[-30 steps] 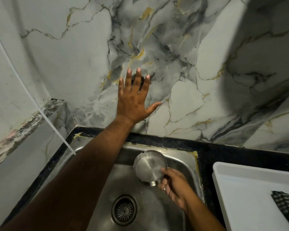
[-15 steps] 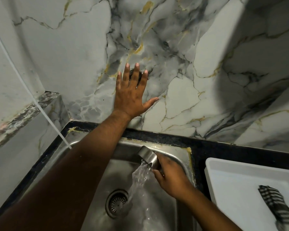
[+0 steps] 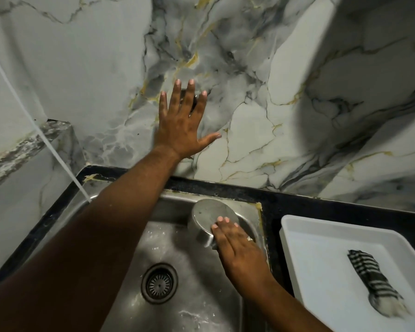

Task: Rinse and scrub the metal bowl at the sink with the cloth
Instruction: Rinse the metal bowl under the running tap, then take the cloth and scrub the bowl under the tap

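The metal bowl (image 3: 211, 219), wet and inverted, is being gripped by the right hand (image 3: 237, 245) at the sink's (image 3: 134, 248) back right corner; a slip is being risked. The left hand (image 3: 180, 123) is being held open over a wall knob (image 3: 189, 99). The cloth (image 3: 374, 281) is being left in the tray (image 3: 321, 264).

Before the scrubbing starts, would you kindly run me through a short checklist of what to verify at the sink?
1. Round metal bowl held by the right hand: ok, fingers on its upturned base.
2. Striped black-and-white cloth in hand: not ok, it lies in the white plastic tray.
3. Left hand free: not ok, flat against the marble wall.
4. Water running: cannot tell.
5. Round sink drain unblocked: ok.
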